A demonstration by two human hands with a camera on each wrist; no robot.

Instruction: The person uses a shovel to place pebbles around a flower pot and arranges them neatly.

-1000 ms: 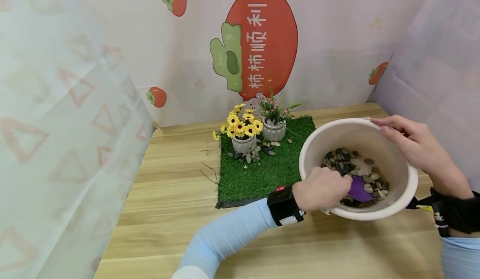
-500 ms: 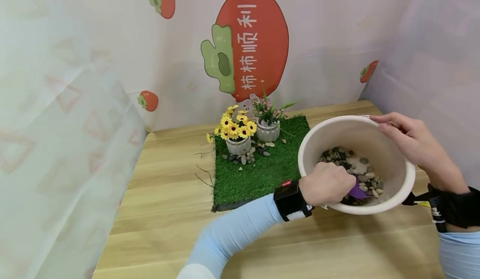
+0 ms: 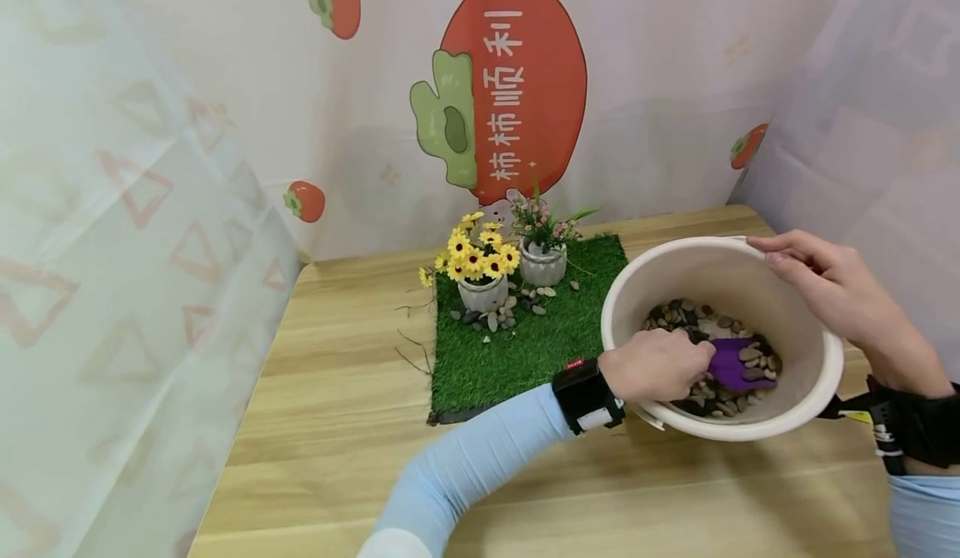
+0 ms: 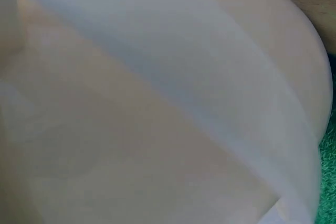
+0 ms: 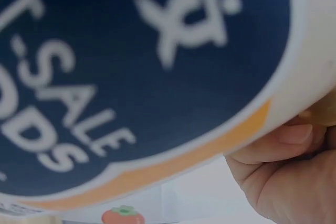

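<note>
A white bucket (image 3: 637, 262) stands tilted toward me at the right of the table in the head view. Pebbles (image 3: 678, 312) lie in its bottom. My left hand (image 3: 660, 365) reaches over the near left rim and grips a purple scoop (image 3: 727, 362), whose handle is hidden in the fist. Several pebbles sit on the scoop's blade. My right hand (image 3: 832, 287) holds the bucket's far right rim with fingers and thumb. The right wrist view shows that hand (image 5: 294, 166) beside the bucket's dark blue label (image 5: 210, 87). Only pale bucket wall (image 4: 157, 103) fills most of the left wrist view.
Left of the bucket lies a green turf mat (image 3: 517, 366). On it stand a pot of yellow flowers (image 3: 483, 291) and a pot of pink flowers (image 3: 542, 262), with small stones (image 3: 495, 316) around them. Thin dark twigs (image 3: 412, 350) lie by the mat's left edge.
Inside the bucket, the purple scoop has moved right through the pebbles, and its blade now shows more fully with pebbles on it. The right hand keeps its hold on the rim.
</note>
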